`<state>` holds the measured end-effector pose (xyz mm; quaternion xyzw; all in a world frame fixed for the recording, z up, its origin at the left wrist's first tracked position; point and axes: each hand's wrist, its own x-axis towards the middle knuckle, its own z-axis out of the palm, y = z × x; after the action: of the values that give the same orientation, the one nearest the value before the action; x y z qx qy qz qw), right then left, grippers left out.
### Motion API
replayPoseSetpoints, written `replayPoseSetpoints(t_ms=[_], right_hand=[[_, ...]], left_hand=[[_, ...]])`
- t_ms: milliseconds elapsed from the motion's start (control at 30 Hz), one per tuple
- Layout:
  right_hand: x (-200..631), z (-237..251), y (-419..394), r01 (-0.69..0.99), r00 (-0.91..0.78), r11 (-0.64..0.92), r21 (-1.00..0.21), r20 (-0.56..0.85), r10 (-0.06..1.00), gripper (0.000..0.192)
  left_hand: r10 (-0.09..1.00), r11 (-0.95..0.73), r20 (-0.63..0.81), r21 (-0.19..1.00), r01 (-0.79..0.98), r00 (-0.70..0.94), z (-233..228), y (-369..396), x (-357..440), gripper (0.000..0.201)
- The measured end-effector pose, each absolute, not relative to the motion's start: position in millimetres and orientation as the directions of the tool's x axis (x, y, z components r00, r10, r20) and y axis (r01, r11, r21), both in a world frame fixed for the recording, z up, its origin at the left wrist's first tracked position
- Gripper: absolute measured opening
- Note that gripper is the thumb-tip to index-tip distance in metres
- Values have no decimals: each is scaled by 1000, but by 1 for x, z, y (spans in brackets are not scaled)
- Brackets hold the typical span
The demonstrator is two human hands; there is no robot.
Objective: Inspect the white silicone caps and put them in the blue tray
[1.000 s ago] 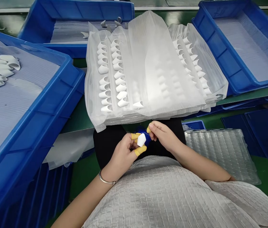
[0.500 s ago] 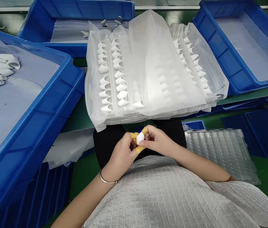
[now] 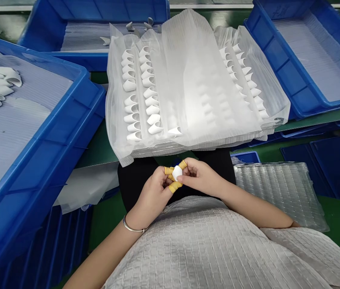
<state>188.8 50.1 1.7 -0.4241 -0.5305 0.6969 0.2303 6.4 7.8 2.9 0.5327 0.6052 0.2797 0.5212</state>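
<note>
Between the fingertips of both hands is a small white hollow piece [image 3: 177,173], held just above my lap. My left hand [image 3: 154,188] pinches it from the left, with yellow finger cots on its thumb and fingers. From the right, my right hand [image 3: 198,175] grips the same piece, its thumb bare and its index finger in a yellow cot. Beyond the hands, rows of similar white pieces [image 3: 132,119] lie in a stack of clear trays [image 3: 158,151] partly covered by a thin translucent sheet [image 3: 200,80].
A blue bin [image 3: 76,108] at the left holds several white pieces [image 3: 4,82]. Another blue bin [image 3: 97,58] at the back contains a few pieces. To the right stands a blue bin [image 3: 302,92] lined with white sheets. Ridged clear trays [image 3: 278,192] lie low on the right.
The white piece has turned slightly between my fingers. Both hands stay in nearly the same place, and the view has shifted a little.
</note>
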Motion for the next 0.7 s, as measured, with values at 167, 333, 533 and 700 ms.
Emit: replayPoseSetpoints(t_ms=[167, 333, 533, 700], right_hand=[[189, 6, 54, 162, -567, -316, -935, -350, 745, 10], [186, 11, 54, 214, -562, -265, -940, -341, 754, 17], [187, 3, 57, 96, -619, -356, -930, -335, 710, 13], [192, -4, 58, -3, -648, -432, -902, -327, 688, 12]], left_hand=[[942, 225, -310, 865, 449, 126, 3, 8, 4, 22], [949, 167, -283, 822, 544, 137, 6, 8, 3, 19], [943, 223, -304, 880, 419, 136, 4, 7, 3, 23], [919, 335, -374, 908, 252, 127, 1, 5, 3, 27]])
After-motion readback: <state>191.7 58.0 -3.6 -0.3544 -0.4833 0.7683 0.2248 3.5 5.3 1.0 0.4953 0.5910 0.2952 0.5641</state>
